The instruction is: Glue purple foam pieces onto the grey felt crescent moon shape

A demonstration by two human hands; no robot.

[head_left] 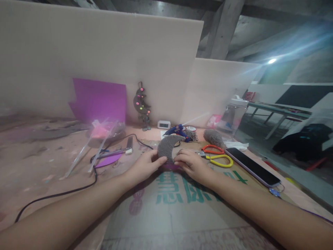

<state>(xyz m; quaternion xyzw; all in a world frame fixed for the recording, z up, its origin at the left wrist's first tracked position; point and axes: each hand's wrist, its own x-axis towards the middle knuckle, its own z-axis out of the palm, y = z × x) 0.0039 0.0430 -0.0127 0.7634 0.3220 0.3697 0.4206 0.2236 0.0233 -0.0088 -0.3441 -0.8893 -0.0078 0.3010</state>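
A crescent moon wrapped in grey yarn (165, 147) is held up over the cardboard sheet (145, 222), with a bit of purple showing at its lower end. My left hand (148, 163) grips its left edge, thumb across the front. At the lower right, the bent fingers of my right hand (191, 165) are closed on the moon's bottom end; their tips are partly hidden. Just behind the moon lies a blue glue gun (177, 130) with a clear glue stick in it. Scissors with red and yellow handles (220, 160) lie right of my right hand.
A decorated grey crescent (140, 104) and purple sheet (104, 100) lean on the back board. A white digital clock (163, 124), yarn ball (213, 138), phone (252, 166) and plastic jar (234, 113) stand or lie around. Clear glue sticks (102, 147) and a black cable (59, 195) lie left.
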